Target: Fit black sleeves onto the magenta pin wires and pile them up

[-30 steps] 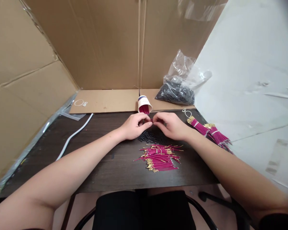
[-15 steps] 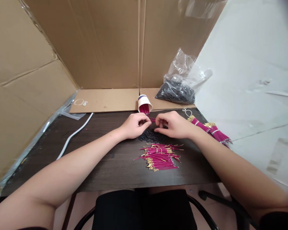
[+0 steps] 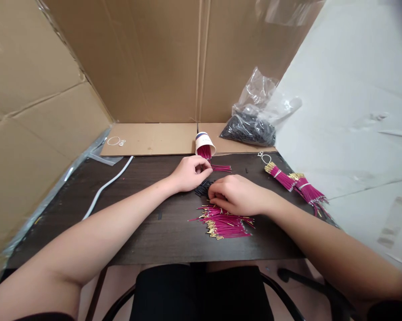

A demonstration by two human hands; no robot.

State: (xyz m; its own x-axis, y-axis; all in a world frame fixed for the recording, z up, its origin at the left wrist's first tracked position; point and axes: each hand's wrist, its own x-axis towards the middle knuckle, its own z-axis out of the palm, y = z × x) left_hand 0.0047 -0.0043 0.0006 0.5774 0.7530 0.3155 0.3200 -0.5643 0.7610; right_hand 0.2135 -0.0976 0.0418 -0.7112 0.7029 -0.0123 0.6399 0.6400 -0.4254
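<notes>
My left hand (image 3: 192, 173) is closed in a pinch on a few magenta wires (image 3: 223, 168), whose free ends stick out to the right of its fingertips. Lower down, my right hand (image 3: 232, 194) has its fingers curled together at the pile of short black tubes (image 3: 203, 189); whether a tube is between the fingertips is hidden. Just below that hand lies a heap of magenta wires with gold-coloured ends (image 3: 226, 225), partly covered by it. Behind my left hand, a white paper cup (image 3: 204, 141) lies tipped over with more magenta wires in its mouth.
A clear plastic bag of black tubes (image 3: 249, 127) rests at the back right. Tied bundles of magenta wires (image 3: 304, 187) lie on the right. A white cable (image 3: 109, 183) crosses the left side. Cardboard walls (image 3: 147, 62) enclose the dark table (image 3: 147, 240).
My right hand has moved down from the held wires to the black tubes, leaving the wire ends exposed. My left hand keeps its pinch. The view has shifted slightly.
</notes>
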